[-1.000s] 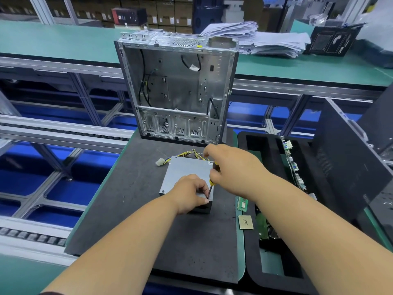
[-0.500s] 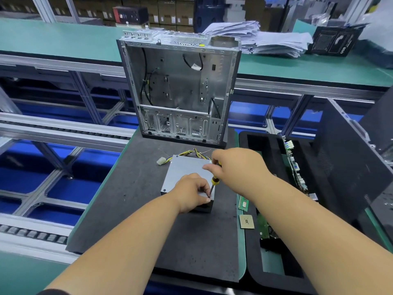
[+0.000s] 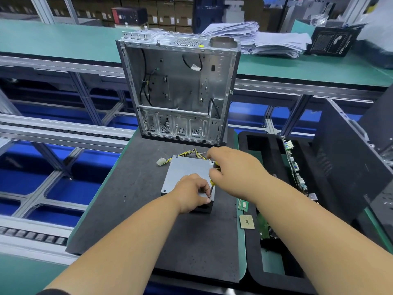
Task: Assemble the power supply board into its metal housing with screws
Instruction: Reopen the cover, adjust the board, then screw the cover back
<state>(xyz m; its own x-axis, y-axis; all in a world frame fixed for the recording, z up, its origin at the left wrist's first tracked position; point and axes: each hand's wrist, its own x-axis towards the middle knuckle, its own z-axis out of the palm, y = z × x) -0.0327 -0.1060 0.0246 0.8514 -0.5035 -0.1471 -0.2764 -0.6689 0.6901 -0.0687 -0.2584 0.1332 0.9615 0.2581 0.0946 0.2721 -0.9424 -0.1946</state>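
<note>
At the centre of the frame a grey metal power supply box (image 3: pixel 187 177) sits on a dark foam mat (image 3: pixel 131 209), with yellow-and-black wires (image 3: pixel 187 153) and a white connector (image 3: pixel 161 161) trailing from its far edge. The left hand (image 3: pixel 192 193) rests on the near right corner, fingertips pinched around the tip of a screwdriver (image 3: pixel 212 184). The right hand (image 3: pixel 236 169) grips the yellow-and-black handle. Bare mat lies left of and in front of the box. Behind stands an open computer chassis (image 3: pixel 178 90); to the right, a black tray (image 3: pixel 274 262) holds circuit boards.
</note>
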